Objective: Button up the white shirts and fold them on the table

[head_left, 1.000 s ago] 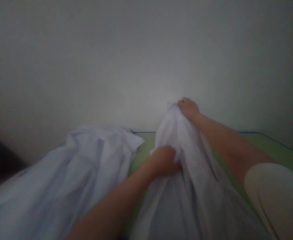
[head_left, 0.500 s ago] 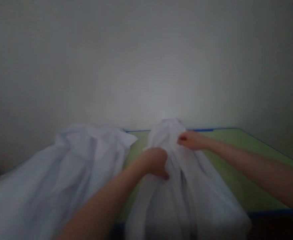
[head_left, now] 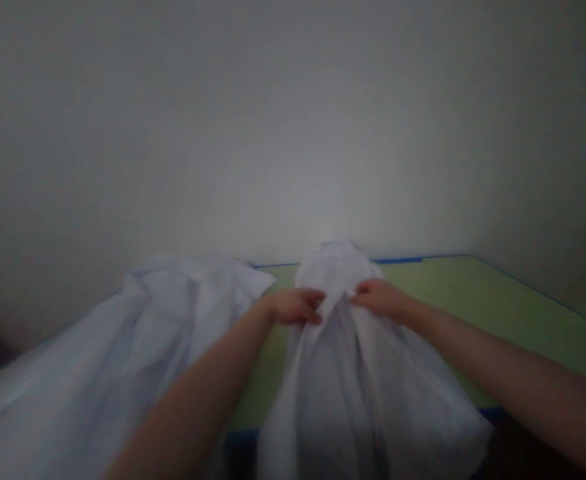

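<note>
A white cloth garment (head_left: pixel 335 373) lies lengthwise before me, its far end narrow and rounded and its near part hanging over the table's front edge in long folds. My left hand (head_left: pixel 299 307) is at the left side of its upper part, thumb and fingers closed on a fold of the fabric. On the other side, my right hand (head_left: pixel 380 298) pinches the cloth near the middle crease. Between both hands the fabric rises into a small peak. The picture is dim and blurred, so the fingertips and the garment's details are hard to make out.
A second heap of white cloth (head_left: pixel 157 333) spreads over the left side, with a pointed corner towards the middle. Beneath lies a green tabletop (head_left: pixel 437 287) with blue edging. A plain grey wall (head_left: pixel 293 133) rises directly behind the table.
My left hand has moved left and slightly away from me along the garment. My right hand has come a little lower and inward. The cloth between them has been drawn up into a fold.
</note>
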The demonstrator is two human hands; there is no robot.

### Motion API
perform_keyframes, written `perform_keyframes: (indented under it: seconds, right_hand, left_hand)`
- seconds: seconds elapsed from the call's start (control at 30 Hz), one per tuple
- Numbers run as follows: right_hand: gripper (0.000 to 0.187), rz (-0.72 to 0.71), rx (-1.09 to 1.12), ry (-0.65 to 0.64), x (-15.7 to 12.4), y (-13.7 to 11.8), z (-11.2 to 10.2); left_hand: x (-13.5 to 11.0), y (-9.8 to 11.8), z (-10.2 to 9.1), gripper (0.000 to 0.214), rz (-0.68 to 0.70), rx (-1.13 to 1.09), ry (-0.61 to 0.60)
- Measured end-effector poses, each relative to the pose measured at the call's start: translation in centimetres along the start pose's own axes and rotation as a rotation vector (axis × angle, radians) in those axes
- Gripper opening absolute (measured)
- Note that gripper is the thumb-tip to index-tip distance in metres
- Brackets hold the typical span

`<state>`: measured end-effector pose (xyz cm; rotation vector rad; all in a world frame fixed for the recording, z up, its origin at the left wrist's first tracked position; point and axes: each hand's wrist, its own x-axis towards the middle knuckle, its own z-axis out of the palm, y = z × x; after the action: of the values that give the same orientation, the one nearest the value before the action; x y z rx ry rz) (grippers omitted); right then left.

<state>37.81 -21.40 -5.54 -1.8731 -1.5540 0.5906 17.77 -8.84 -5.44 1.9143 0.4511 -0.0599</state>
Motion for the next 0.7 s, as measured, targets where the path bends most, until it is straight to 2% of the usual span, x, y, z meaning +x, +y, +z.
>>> perform_keyframes:
  seconds: [0.1, 0.23, 0.33, 0.43, 0.57, 0.63, 0.7]
  right_hand:
    - [0.023, -0.076, -0.004, 0.025, -0.7, 0.3, 2.0]
    - [0.025, -0.127, -0.136, 0.012, -2.2, 2.0, 4.0]
    - [0.027, -0.122, -0.211, 0.031, -3.0, 2.8, 3.7]
    - [0.027, -0.1, -0.204, 0.032, -3.0, 2.5, 2.6]
    - [0.029, -0.095, -0.149, 0.141, -2.6, 1.4, 2.4]
    - [0.032, -0.094, -0.149, 0.204, -2.8, 1.1, 3.0]
    - [0.033, -0.103, -0.149, 0.214, -3.2, 1.0, 3.9]
  left_hand:
    - [0.3, -1.2, 1.1, 0.053, -0.1, 0.085, 0.004]
    - [0.5, -1.5, 2.6, 0.04, -0.069, 0.171, 0.075]
    - [0.5, -1.2, 3.1, 0.033, -0.04, 0.258, 0.128]
    - [0.5, -1.0, 3.3, 0.032, -0.028, 0.302, 0.122]
    - [0.6, -1.2, 3.9, 0.033, -0.103, 0.083, 0.117]
    - [0.7, -1.3, 4.1, 0.034, -0.118, -0.095, 0.103]
    - [0.8, -1.3, 4.1, 0.035, -0.1, -0.247, 0.082]
